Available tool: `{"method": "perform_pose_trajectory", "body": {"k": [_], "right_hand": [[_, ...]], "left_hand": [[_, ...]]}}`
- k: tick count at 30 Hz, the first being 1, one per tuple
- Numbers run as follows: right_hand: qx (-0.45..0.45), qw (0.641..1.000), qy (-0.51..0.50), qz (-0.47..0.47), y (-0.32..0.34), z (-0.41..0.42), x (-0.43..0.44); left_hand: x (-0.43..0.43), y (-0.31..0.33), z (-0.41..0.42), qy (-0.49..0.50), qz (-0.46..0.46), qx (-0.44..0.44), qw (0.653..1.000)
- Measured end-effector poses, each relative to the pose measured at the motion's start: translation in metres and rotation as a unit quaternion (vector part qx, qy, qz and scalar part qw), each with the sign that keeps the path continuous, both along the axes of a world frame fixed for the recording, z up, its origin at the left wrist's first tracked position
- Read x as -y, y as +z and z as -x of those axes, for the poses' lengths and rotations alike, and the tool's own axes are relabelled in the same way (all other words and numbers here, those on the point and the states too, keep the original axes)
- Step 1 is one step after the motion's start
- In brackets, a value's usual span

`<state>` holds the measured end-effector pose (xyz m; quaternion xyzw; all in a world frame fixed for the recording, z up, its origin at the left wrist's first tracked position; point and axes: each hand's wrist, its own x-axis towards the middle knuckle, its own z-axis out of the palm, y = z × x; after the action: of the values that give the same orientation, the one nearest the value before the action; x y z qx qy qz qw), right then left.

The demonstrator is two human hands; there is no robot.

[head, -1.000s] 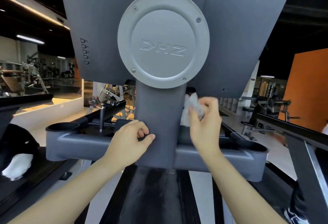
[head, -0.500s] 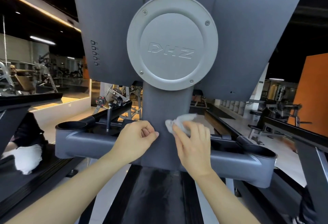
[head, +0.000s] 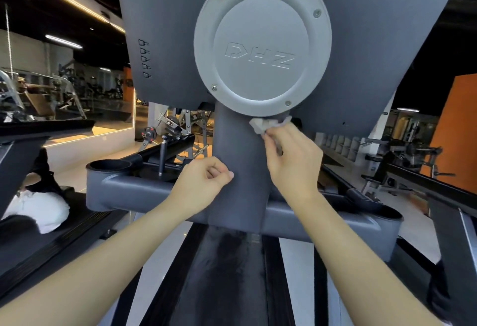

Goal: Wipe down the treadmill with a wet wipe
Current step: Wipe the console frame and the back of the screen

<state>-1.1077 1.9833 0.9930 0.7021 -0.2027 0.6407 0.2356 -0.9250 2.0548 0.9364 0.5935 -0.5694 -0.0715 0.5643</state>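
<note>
The grey treadmill fills the view from behind its console: a wide back panel (head: 167, 28), a pale round cover (head: 260, 41) marked DHZ, and a central column (head: 237, 160) going down to a crossbar (head: 134, 191). My right hand (head: 291, 163) holds a crumpled white wet wipe (head: 263, 124) against the top of the column, just under the round cover's lower rim. My left hand (head: 201, 186) rests against the column's left edge with fingers curled and nothing in it.
A round cup holder (head: 108, 165) sits at the crossbar's left end, another (head: 387, 212) at the right. A neighbouring treadmill (head: 33, 243) with a person's white shoe (head: 44, 209) lies left. A dark frame rail (head: 454, 235) runs on the right. Gym machines (head: 402, 155) stand beyond.
My right hand slid the wipe from the column's right side across its front, then up to just under the round cover. The left hand stayed on the column.
</note>
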Motion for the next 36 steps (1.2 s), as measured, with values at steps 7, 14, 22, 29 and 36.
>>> {"method": "perform_pose_trajectory", "body": {"k": [7,14,22,29,36], "right_hand": [[-0.223,0.964,-0.096,-0.104,-0.16,0.001,0.027],[-0.193,0.968,-0.07,-0.142,-0.117,-0.015,0.007],[0.072,0.992,0.044,-0.093,-0.011,-0.034,-0.014],[-0.333,0.931,-0.118,-0.096,-0.165,-0.027,0.023],[-0.273,0.953,-0.131,-0.016,-0.107,-0.033,0.009]], "left_hand": [[0.006,-0.01,-0.015,0.028,-0.012,-0.115,0.993],[0.0,-0.016,-0.015,-0.031,-0.075,-0.189,0.979],[-0.01,-0.009,-0.017,-0.061,-0.09,-0.199,0.974],[-0.013,-0.026,-0.027,-0.038,-0.093,-0.197,0.975],[-0.016,-0.06,-0.02,0.011,-0.075,-0.159,0.984]]}}
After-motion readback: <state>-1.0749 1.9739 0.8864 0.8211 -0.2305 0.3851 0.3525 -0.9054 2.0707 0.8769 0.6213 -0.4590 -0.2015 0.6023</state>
